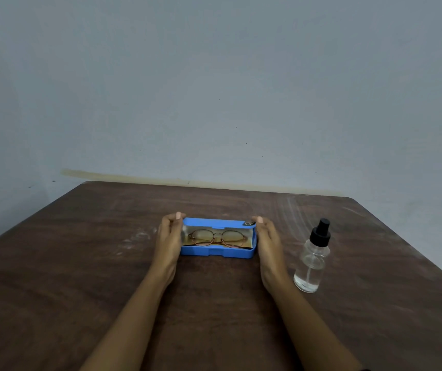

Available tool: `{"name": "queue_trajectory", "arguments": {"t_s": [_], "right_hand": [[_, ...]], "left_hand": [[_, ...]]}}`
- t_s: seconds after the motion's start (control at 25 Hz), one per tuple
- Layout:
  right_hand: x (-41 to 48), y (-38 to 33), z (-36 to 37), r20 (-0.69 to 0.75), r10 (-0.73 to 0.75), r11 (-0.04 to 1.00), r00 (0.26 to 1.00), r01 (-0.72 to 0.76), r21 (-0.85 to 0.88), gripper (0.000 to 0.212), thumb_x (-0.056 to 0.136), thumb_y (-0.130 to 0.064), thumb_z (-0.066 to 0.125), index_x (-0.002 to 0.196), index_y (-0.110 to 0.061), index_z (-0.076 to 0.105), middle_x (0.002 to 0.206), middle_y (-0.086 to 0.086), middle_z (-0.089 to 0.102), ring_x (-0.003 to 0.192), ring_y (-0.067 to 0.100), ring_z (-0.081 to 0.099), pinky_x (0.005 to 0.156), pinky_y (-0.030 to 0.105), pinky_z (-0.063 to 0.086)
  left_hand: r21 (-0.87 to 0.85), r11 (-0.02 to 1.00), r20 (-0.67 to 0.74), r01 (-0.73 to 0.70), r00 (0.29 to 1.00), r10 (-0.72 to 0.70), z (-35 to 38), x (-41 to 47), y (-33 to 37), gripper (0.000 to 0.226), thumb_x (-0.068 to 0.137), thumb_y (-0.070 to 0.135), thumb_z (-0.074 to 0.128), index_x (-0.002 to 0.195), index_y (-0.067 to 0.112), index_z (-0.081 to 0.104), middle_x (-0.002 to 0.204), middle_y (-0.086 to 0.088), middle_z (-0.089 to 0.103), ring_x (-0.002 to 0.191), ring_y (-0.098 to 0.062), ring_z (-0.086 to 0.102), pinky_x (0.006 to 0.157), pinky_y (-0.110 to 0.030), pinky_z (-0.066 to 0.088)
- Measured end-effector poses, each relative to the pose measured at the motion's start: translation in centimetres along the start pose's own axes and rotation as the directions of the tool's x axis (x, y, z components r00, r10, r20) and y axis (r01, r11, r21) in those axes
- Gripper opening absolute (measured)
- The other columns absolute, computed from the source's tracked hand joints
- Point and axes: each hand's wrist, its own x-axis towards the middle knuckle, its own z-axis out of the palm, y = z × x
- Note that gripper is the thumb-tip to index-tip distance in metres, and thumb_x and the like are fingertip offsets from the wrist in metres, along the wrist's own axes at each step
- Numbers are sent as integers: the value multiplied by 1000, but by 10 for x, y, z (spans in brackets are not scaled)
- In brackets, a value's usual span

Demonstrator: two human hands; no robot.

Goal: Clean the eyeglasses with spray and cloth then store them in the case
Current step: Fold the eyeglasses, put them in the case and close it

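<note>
A blue eyeglass case (215,253) lies open in the middle of the brown table, its lid raised at the back. Round thin-rimmed eyeglasses (216,237) rest inside on a yellowish lining or cloth. My left hand (168,236) cups the case's left end with its fingertips on the lid's corner. My right hand (268,245) holds the right end the same way. A clear spray bottle (313,259) with a black nozzle stands upright to the right of my right hand.
The wooden table (80,263) has whitish smears near the left of the case and at the far right corner. A pale wall rises right behind its far edge.
</note>
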Motion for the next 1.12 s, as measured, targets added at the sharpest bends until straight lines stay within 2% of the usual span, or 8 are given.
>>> {"name": "queue_trajectory", "arguments": {"t_s": [0.08, 0.16, 0.28, 0.48, 0.64, 0.8, 1.0, 1.12], "right_hand": [[-2, 1, 0, -4, -17, 1000, 1000, 17, -5, 7, 93, -25, 51, 90, -27, 56, 102, -1, 62, 91, 10, 60, 77, 24, 49], [-3, 2, -1, -1, -10, 1000, 1000, 10, -16, 10, 90, -17, 55, 88, -27, 55, 104, 0, 59, 91, 10, 59, 73, 22, 48], [-2, 3, -2, 21, -13, 998, 1000, 15, -60, 21, 88, -8, 53, 95, -28, 57, 111, -3, 49, 101, 13, 52, 84, 27, 45], [-3, 3, -2, 30, 3, 993, 1000, 1, -115, 33, 87, 1, 50, 114, -14, 61, 110, -2, 40, 102, 11, 44, 85, 21, 38], [-2, 3, -3, 44, 42, 988, 998, -35, -147, 35, 85, 2, 51, 116, -13, 60, 118, -1, 44, 111, 13, 44, 92, 26, 39], [-2, 4, -4, 80, 71, 988, 994, -59, -144, 40, 84, 4, 48, 117, -15, 60, 121, 1, 51, 117, 18, 45, 102, 36, 41], [-4, 3, -1, 123, 61, 986, 990, -41, -160, 42, 86, 7, 41, 117, -12, 61, 117, -2, 49, 105, 12, 44, 76, 19, 39], [-3, 3, -3, 137, 83, 983, 987, -58, -176, 44, 86, 8, 41, 121, -11, 58, 117, -3, 47, 104, 11, 42, 77, 20, 38]], "left_hand": [[27, 1000, -24, 6, 1000, -5, -1, 0, -3, 16, 93, 32, 42, 100, 19, 50, 100, 2, 53, 88, -11, 51, 70, -23, 41], [56, 998, -35, 4, 999, -2, -2, 0, -6, 7, 91, 26, 47, 96, 21, 50, 108, -5, 53, 97, -19, 52, 75, -28, 41], [24, 1000, -29, 16, 999, -15, -5, 2, -10, 15, 89, 14, 51, 89, 28, 52, 118, -11, 52, 104, -23, 52, 80, -33, 42], [112, 993, -35, -35, 999, 39, -5, 0, -9, 29, 87, 3, 44, 106, 20, 58, 116, -2, 39, 101, -16, 43, 88, -32, 37], [194, 980, 6, -43, 999, 43, -6, 0, -12, 38, 86, 1, 42, 116, 18, 57, 123, -7, 47, 112, -23, 47, 98, -38, 38], [328, 939, 66, -106, 994, 89, -8, -3, -9, 38, 87, 0, 41, 122, 11, 52, 130, -12, 44, 111, -20, 44, 94, -31, 34], [480, 862, 143, -161, 984, 104, -8, -4, -5, 42, 88, -1, 37, 130, 4, 41, 137, -14, 36, 126, -24, 36, 104, -26, 25], [504, 848, 157, -163, 983, 96, -8, -5, -4, 42, 89, 0, 36, 131, 4, 39, 139, -14, 34, 127, -23, 35, 103, -25, 25]]}}
